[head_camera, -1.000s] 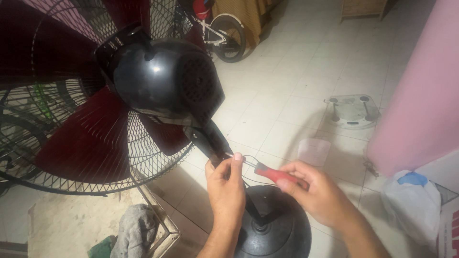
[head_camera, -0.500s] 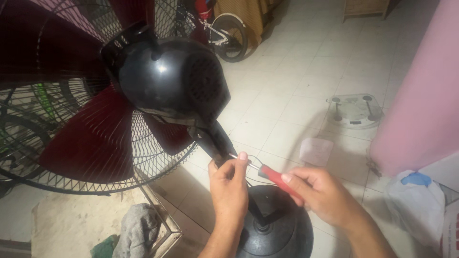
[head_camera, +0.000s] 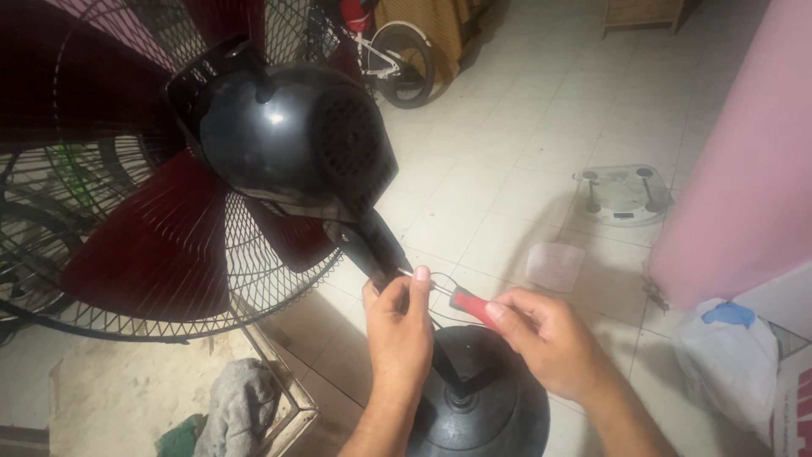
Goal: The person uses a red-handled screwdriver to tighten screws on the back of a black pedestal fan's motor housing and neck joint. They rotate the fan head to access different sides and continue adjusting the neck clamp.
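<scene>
Fan cage (head_camera: 127,254) cut off at left edge. Screwdriver (head_camera: 470,306) tip hidden behind left hand (head_camera: 399,326); handle mostly buried in right hand (head_camera: 550,343).

Glossy black plastic motor housing (head_camera: 288,140), thin metal wire grille (head_camera: 169,279), smooth pale floor tiles (head_camera: 524,144)

Dim, warm light; soft blur

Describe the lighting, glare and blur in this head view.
Head view: dim, warm light; a small glare spot on the black motor housing; red blades dark and soft; the left hand and right hand fairly sharp; upper left corner nearly black.
</scene>
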